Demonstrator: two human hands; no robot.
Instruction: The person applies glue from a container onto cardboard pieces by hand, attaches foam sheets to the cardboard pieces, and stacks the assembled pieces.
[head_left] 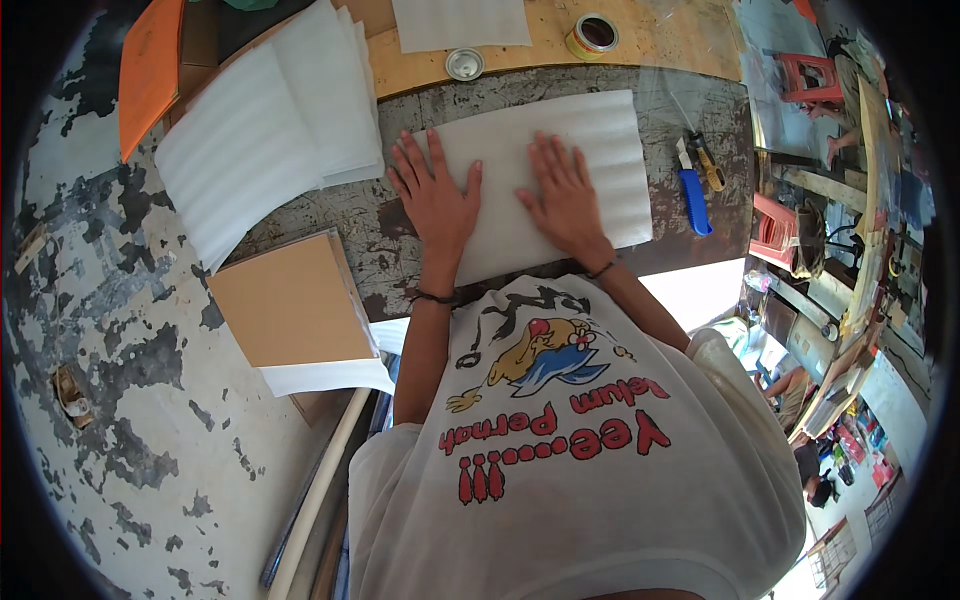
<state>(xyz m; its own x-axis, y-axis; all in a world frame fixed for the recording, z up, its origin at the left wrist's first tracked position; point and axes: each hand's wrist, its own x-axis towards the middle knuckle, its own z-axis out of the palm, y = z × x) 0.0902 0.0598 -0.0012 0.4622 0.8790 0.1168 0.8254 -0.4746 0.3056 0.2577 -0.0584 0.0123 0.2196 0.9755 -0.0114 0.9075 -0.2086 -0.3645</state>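
A white foam sheet [590, 140] lies flat on the grey worn tabletop [690, 105] in front of me. My left hand [435, 195] rests palm down with fingers spread, half on the sheet's left edge and half on the table. My right hand [565, 190] presses flat on the middle of the same sheet, fingers apart. Neither hand grips anything. A dark band sits on each wrist.
A stack of white foam sheets [260, 135] lies to the left, with brown cardboard pieces [290, 300] below it. A blue-handled cutter [692, 195] and a yellow tool [708, 165] lie to the right. Two round tins [592, 35] and another foam sheet [460, 22] sit on the wooden board behind.
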